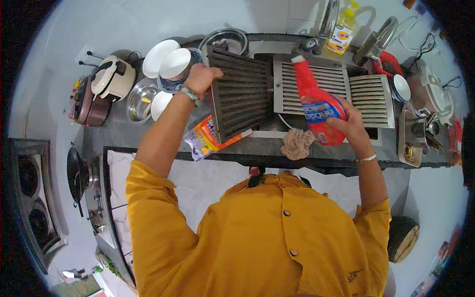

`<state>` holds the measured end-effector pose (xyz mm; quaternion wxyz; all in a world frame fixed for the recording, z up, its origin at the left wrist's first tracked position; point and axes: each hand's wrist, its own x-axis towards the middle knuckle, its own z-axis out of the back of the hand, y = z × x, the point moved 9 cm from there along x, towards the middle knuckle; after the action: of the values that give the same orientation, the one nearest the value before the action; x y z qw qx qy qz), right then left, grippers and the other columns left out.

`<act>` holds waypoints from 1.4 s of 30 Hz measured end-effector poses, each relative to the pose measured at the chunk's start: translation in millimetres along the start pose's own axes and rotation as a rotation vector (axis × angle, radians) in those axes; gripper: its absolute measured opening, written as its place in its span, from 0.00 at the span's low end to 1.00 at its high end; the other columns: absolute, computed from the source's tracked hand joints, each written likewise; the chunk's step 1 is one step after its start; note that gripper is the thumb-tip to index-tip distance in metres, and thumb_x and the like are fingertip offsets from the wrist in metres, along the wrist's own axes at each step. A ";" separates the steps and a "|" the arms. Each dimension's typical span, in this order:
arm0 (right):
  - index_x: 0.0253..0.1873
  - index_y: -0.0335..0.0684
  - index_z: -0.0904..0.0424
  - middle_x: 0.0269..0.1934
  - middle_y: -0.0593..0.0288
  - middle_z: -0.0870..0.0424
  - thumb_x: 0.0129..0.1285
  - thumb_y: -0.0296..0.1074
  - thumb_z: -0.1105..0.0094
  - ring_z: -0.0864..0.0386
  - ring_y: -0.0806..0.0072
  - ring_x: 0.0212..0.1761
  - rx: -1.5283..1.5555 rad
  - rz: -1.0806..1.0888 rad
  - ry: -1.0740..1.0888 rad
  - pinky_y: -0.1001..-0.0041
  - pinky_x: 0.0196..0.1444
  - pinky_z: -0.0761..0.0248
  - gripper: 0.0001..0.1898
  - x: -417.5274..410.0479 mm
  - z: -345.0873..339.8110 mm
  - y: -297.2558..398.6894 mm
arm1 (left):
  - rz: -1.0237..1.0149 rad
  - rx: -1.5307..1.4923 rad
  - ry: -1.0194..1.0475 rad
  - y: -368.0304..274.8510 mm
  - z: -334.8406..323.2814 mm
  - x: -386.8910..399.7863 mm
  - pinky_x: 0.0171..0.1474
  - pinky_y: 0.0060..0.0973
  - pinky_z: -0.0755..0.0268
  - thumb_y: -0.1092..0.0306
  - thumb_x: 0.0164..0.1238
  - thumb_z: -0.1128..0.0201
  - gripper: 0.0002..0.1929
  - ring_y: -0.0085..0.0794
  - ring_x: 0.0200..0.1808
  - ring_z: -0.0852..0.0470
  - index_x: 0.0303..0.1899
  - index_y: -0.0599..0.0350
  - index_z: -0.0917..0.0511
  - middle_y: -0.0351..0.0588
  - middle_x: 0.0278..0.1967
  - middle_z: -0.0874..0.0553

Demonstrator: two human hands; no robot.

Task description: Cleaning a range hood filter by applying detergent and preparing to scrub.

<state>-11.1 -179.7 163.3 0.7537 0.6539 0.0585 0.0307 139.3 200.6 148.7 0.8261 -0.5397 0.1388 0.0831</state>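
My left hand (202, 78) grips the upper left edge of a dark slatted metal panel (241, 92), possibly a range hood filter, held tilted up over the sink area. In my right hand (350, 120) is a red plastic bottle (308, 85) with a white tip and a blue label, its neck slanting up and left. Behind the bottle, a silvery slatted panel (287, 85) lies across the sink, and a smaller slatted panel (371, 100) is to its right. A crumpled tan cloth or scrubber (297, 144) sits at the counter's front edge, beside the bottle's base.
An orange packet (207, 135) lies by the dark panel's lower corner. White bowls (174, 64), a steel basin (141, 100) and a cream rice cooker (113, 78) stand left. Two faucets (328, 22) and a yellow bottle (341, 33) are behind. A utensil tray (408, 137) sits right.
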 end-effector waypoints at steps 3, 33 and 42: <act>0.60 0.35 0.32 0.47 0.56 0.21 0.49 0.31 0.33 0.23 0.71 0.48 -0.157 0.146 0.064 0.72 0.55 0.32 0.30 15.3 -13.0 28.7 | -0.003 0.064 0.007 -2.0 -13.2 4.9 0.17 0.32 0.33 0.66 0.46 0.37 0.16 0.34 0.18 0.23 0.32 0.72 0.22 0.50 0.23 0.20; 0.59 0.35 0.33 0.45 0.49 0.23 0.41 0.26 0.41 0.25 0.51 0.44 -1.420 0.880 0.387 0.62 0.46 0.29 0.33 31.4 -93.4 193.2 | 0.007 -1.052 0.345 24.3 -50.9 -84.3 0.49 0.37 0.25 0.70 0.54 0.43 0.19 0.37 0.43 0.19 0.50 0.63 0.27 0.49 0.43 0.19; 0.55 0.38 0.31 0.31 0.55 0.25 0.44 0.28 0.42 0.24 0.59 0.37 -1.512 0.982 0.378 0.66 0.38 0.29 0.28 27.7 -96.6 202.0 | 0.004 -1.018 0.391 1.7 -125.3 -84.6 0.49 0.34 0.24 0.68 0.54 0.41 0.17 0.37 0.41 0.17 0.46 0.65 0.24 0.49 0.41 0.17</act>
<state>10.1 -52.5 348.4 0.8607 -0.0771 -0.1394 0.4835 41.0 87.7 126.7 0.4191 -0.8766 0.2332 0.0392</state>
